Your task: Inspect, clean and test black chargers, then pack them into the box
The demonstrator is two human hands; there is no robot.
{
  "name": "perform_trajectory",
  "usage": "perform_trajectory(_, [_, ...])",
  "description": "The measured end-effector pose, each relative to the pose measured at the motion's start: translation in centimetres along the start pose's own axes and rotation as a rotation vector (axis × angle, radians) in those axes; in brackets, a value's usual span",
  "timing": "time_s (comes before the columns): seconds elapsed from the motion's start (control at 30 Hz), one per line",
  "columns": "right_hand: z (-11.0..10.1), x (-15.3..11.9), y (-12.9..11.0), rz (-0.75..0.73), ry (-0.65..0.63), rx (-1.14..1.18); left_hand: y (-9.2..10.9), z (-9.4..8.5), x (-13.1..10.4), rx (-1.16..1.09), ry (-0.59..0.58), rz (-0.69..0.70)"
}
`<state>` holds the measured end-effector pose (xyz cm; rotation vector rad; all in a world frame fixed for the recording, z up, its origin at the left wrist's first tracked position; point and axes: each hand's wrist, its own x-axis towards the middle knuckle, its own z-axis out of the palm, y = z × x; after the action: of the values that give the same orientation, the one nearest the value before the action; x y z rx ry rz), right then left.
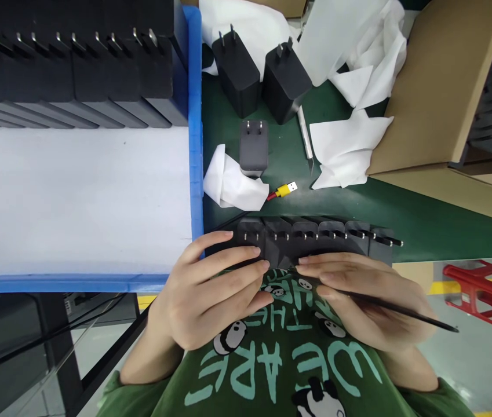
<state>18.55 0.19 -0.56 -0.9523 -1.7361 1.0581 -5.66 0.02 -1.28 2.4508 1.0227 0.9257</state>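
A row of black plug adapters point(306, 237) with metal prongs stands along the table's near edge, close to my body. My left hand point(215, 289) rests at the row's left end, its fingers stretched out and slightly apart, fingertips near or touching the front side of the adapters. Between the fingers of my right hand point(363, 295) is a thin black rod-like tool point(406, 311). Its slim end sticks out to the right past the hand, while the other end lies hidden near the fingertips, close to the front of the row.
Three separate adapters point(253, 147) stand farther back. A craft knife point(305, 136), a yellow USB plug point(287, 189) and crumpled white wrapping point(237, 182) lie around them. On the left sits a blue-rimmed tray point(196, 174) with rows of adapters; at right, an open cardboard box point(428, 87).
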Motion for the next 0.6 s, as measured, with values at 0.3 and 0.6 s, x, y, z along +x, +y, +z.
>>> perform_trajectory(0.3, [-0.01, 0.07, -0.09, -0.005, -0.007, -0.007, -0.09, -0.09, 0.27, 0.01, -0.005, 0.004])
perform_trajectory(0.6, [-0.16, -0.04, -0.04, 0.013, -0.014, 0.032, -0.22, -0.01, -0.03, 0.025, -0.026, 0.018])
